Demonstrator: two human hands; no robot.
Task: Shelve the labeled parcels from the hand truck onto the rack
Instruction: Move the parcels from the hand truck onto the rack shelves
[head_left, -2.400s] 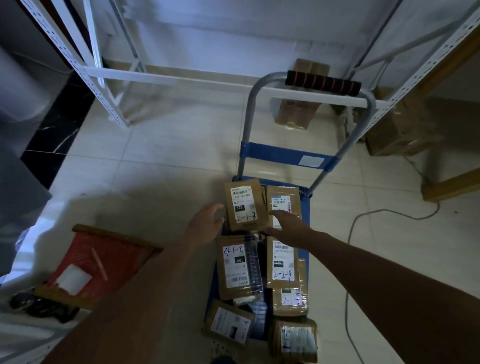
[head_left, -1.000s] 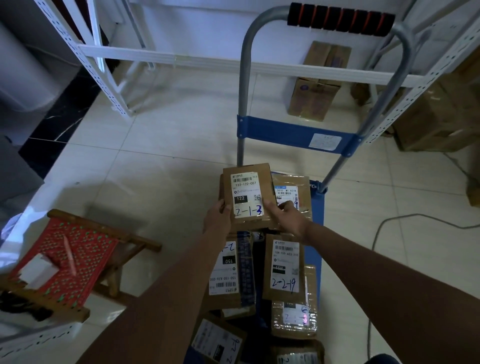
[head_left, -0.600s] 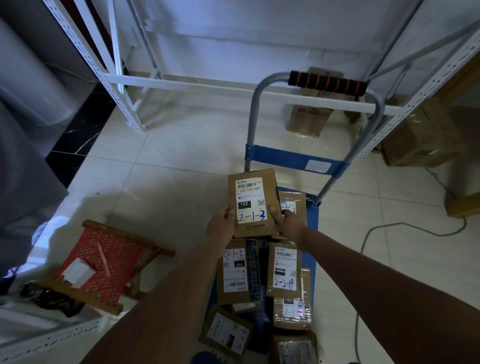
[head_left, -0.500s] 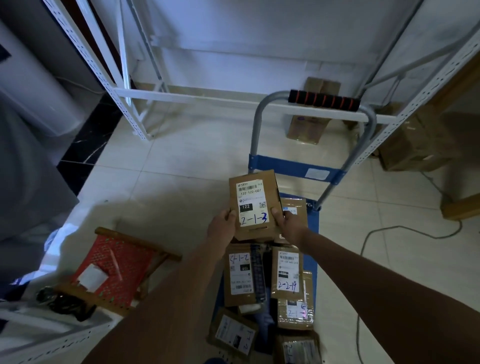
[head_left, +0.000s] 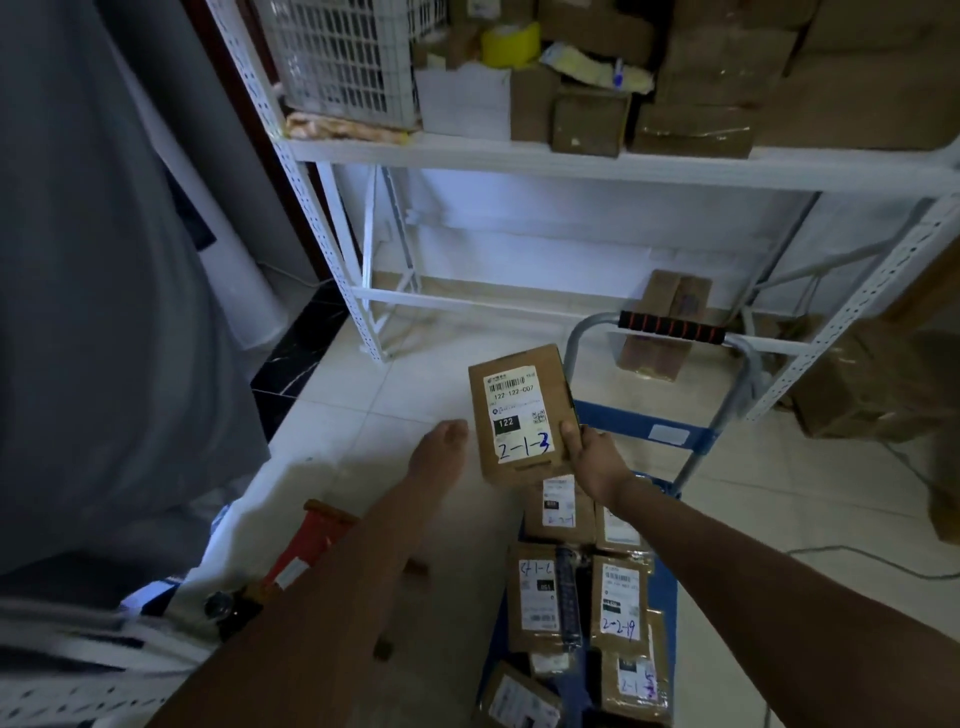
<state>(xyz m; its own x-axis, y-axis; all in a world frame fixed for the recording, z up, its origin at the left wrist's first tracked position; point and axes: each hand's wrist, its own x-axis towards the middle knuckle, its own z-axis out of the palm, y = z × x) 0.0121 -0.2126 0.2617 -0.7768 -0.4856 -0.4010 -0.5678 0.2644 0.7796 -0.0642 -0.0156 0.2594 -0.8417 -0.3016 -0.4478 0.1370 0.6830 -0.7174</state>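
My right hand (head_left: 592, 457) grips the lower right edge of a brown cardboard parcel (head_left: 519, 410) with a white label marked 2-1-3, held up above the hand truck. My left hand (head_left: 436, 457) hovers just left of the parcel with relaxed fingers, apart from it. Several more labeled parcels (head_left: 582, 597) lie on the blue hand truck deck (head_left: 667, 587) below. Its grey handle with a black and red grip (head_left: 670, 327) stands beyond. The white rack shelf (head_left: 571, 161) runs across the upper view, loaded with boxes.
A white wire basket (head_left: 343, 57), a yellow tape roll (head_left: 511, 44) and stacked cartons sit on the shelf. Cardboard boxes (head_left: 662, 327) stand on the floor under the rack. A red woven stool (head_left: 306, 545) is at lower left; a cable (head_left: 872, 558) trails at right.
The parcel marked 2-1-3 rose off the hand truck. My left hand let go of it and only my right hand holds it. The view tilted up to the loaded shelf.
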